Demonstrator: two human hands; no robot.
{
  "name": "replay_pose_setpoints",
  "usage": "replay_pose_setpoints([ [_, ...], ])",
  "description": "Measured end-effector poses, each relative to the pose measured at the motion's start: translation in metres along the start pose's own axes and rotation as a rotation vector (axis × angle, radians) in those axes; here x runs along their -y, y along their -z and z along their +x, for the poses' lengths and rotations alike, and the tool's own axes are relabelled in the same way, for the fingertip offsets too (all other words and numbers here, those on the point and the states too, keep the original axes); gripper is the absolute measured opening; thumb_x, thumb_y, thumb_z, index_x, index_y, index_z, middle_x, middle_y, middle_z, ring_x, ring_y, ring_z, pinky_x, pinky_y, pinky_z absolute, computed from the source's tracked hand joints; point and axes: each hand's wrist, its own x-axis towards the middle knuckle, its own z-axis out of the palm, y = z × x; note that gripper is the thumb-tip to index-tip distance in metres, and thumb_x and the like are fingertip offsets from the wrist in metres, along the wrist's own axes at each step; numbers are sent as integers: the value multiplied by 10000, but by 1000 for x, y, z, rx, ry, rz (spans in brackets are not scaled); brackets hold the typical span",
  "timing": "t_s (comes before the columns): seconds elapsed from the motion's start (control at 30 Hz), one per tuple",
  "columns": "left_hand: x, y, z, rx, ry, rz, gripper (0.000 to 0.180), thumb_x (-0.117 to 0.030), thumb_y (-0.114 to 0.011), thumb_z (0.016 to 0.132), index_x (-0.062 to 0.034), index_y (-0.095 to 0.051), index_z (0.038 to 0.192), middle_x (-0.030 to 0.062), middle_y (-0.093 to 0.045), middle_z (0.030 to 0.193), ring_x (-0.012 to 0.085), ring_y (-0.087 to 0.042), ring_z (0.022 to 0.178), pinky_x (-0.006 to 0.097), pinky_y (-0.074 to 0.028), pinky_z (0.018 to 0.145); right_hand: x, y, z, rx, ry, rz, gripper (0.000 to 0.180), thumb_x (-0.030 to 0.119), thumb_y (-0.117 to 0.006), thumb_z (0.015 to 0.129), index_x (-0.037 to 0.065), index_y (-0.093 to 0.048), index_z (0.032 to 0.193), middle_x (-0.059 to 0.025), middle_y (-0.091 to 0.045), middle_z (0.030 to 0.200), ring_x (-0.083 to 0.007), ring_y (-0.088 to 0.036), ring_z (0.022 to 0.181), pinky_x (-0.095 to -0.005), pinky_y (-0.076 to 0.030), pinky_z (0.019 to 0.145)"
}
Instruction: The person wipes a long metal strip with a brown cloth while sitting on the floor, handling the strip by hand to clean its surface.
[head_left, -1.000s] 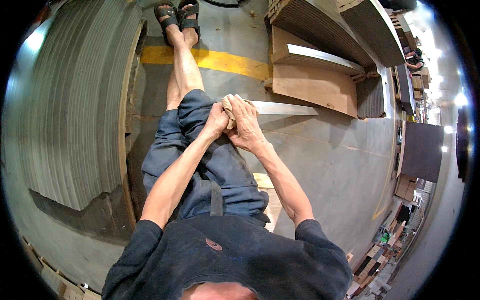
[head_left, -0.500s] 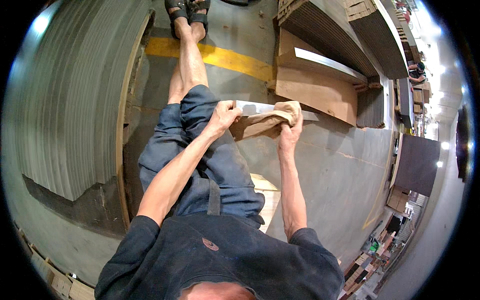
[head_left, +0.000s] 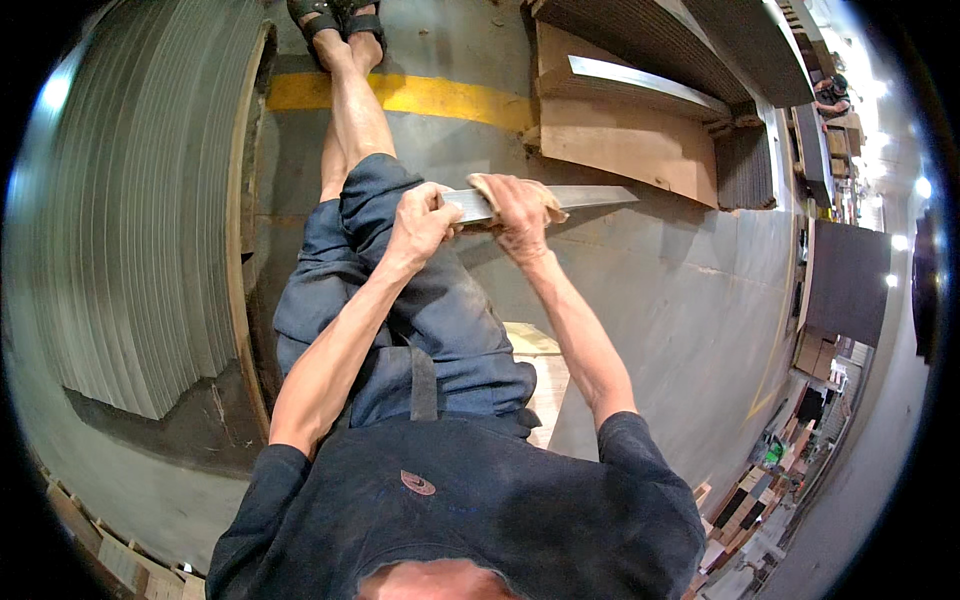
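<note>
A long, flat silver metal bar [head_left: 590, 195] extends to the right from above my knee. Its near end is pinched in my left hand [head_left: 420, 222], which is closed around it. My right hand [head_left: 520, 213] is wrapped over the bar a short way along, pressing a tan cloth [head_left: 555, 207] onto its surface. Part of the cloth bunches above and beside my fingers. The far end of the bar tapers away over the floor, unsupported by either hand.
At left stands a tall stack of grey sheets [head_left: 150, 240] on a wooden base. Brown stacked panels [head_left: 625, 135] lie at the upper right, with another silver strip [head_left: 645, 82] on them. A yellow line [head_left: 430, 98] crosses the floor. A person [head_left: 831, 95] is far off at right.
My right hand has come left, closer to my left hand, and now lies over the bar with the cloth flattened. More of the bar's far part shows.
</note>
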Motion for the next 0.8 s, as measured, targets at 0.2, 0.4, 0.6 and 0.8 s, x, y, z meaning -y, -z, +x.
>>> replay_pose_setpoints([
  [0.2,-43,32,-32,72,68,39,199,-89,-632,872,33,-641,1030,36,-629,697,66,-515,520,191,-388,450,-78,26,-49,157,-248,-73,440,-23,-710,652,78,-628,1072,-117,-641,1008,-324,-607,999,-424,-492,855],
  [0.4,-111,71,-55,-173,-630,1382,502,-179,-754,749,-24,-616,1206,194,-536,1294,371,-446,1260,480,-376,1042,-44,23,-28,118,-181,-278,286,81,-658,725,66,-596,1004,-125,-578,916,-319,-578,921,-438,-470,822],
  [0.6,-131,35,-61,70,-557,1621,588,-147,-761,711,-33,-544,1245,194,-554,1209,360,-513,1181,489,-402,999,51,31,50,-45,-39,-304,121,185,-609,820,86,-557,867,-100,-569,795,-258,-583,787,-399,-459,731],
  [0.8,-129,68,-82,79,-626,1510,482,-12,-698,650,-26,-572,1114,159,-584,911,368,-583,882,440,-473,780,67,54,40,-41,94,-294,114,160,-603,778,88,-534,834,-78,-561,772,-252,-597,784,-386,-478,703],
])
